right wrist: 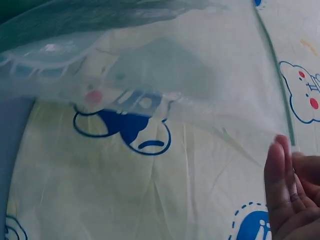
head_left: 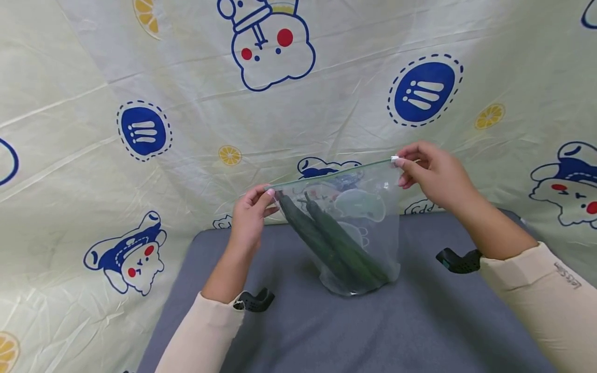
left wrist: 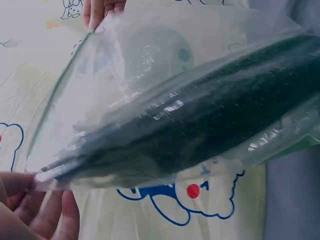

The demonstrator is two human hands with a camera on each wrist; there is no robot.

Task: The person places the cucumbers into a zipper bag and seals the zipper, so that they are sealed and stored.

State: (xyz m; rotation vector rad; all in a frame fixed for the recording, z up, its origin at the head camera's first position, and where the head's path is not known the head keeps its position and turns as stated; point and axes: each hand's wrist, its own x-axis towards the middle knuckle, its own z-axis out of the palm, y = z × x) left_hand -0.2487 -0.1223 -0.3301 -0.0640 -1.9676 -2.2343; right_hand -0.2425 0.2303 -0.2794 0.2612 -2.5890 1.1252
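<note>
A clear zip bag (head_left: 389,233) with a green strip along its top edge stands on the table, held up by both hands. Inside it, two long dark green cucumbers (head_left: 322,235) lean with their stem ends toward the upper left corner. My left hand (head_left: 248,217) pinches that corner between thumb and fingers. At the upper right corner, my right hand (head_left: 434,173) pinches the small white zip slider (head_left: 394,159) at the end of the strip. The left wrist view shows the cucumbers (left wrist: 215,110) close up through the plastic. Thumb and fingers of my right hand (right wrist: 295,192) meet at the strip's end.
A grey cloth-covered table (head_left: 289,331) lies under the bag. Behind it hangs a pale patterned curtain (head_left: 186,77) with cartoon figures and orange slices. Black wrist mounts (head_left: 459,260) stick out from both cuffs.
</note>
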